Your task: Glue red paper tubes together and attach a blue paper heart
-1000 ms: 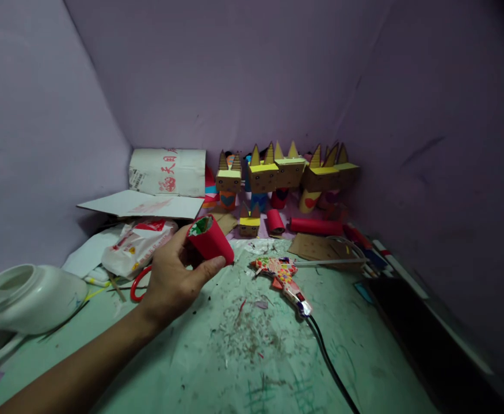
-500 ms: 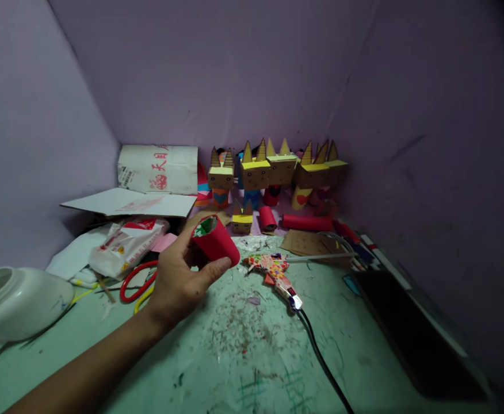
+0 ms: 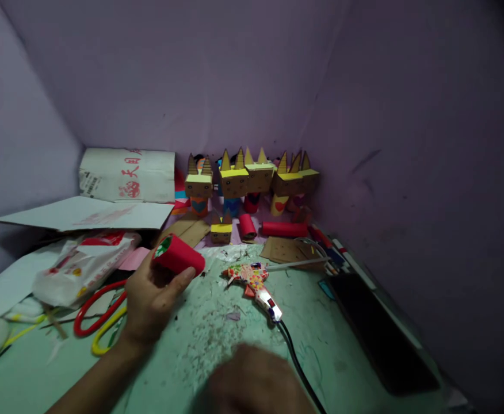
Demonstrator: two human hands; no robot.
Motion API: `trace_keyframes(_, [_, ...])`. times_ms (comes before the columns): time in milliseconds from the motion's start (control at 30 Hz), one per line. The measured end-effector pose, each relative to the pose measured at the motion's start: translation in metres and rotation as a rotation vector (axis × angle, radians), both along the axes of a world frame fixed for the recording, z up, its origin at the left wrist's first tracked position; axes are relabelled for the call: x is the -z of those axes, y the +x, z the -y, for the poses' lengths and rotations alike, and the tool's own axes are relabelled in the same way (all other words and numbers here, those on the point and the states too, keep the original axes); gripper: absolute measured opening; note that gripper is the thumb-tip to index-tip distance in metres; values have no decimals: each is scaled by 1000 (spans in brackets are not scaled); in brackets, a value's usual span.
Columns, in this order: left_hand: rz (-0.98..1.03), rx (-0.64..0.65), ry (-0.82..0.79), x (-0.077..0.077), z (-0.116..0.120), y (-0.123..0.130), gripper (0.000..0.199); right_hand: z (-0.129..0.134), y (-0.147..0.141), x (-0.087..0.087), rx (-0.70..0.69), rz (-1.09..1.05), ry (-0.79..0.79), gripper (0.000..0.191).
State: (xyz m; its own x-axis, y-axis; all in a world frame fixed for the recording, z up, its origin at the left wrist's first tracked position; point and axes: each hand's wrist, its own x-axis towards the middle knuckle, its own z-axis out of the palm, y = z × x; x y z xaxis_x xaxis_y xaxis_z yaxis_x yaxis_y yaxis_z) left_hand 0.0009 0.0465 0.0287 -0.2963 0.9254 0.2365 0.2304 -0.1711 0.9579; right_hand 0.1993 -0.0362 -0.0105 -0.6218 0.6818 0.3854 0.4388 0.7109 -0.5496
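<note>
One red tube point(image 3: 183, 256), left of the glue gun point(image 3: 254, 281), in a half-curled left hand point(image 3: 153, 302).
Its long axis slants left to right, open end leftward and raised; the near right hand point(image 3: 258, 382) is blurred, cut off, its hold impossible to tell.

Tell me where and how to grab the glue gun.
Grip the glue gun by its handle, probably with the right hand coming from the near side: it lies flat, handle slanting toward the person, nozzle pointing left at the far end.
</note>
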Motion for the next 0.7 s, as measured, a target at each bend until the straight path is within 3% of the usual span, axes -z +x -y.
trace_keyframes(133, [-23, -85, -58, 13, 0, -7, 37, -34, 31, -1, 614, 46, 8, 24])
trace_keyframes(200, [-18, -59, -98, 19, 0, -9, 39, -46, 33, 2, 754, 134, -81, 24])
trace_keyframes(300, [-50, -27, -118, 24, 2, -11, 40, -55, 26, 8, 748, 215, -132, 17])
trace_keyframes(467, [-197, -32, -210, 27, 5, -12, 45, -56, 22, 15, 651, 81, 88, 14])
trace_keyframes(567, [-220, -24, -215, 25, 7, -11, 46, -56, 30, 11, 640, 29, 179, 16])
trace_keyframes(700, [-171, -48, -181, 23, 7, -9, 44, -64, 46, 2, 665, -38, 133, 20])
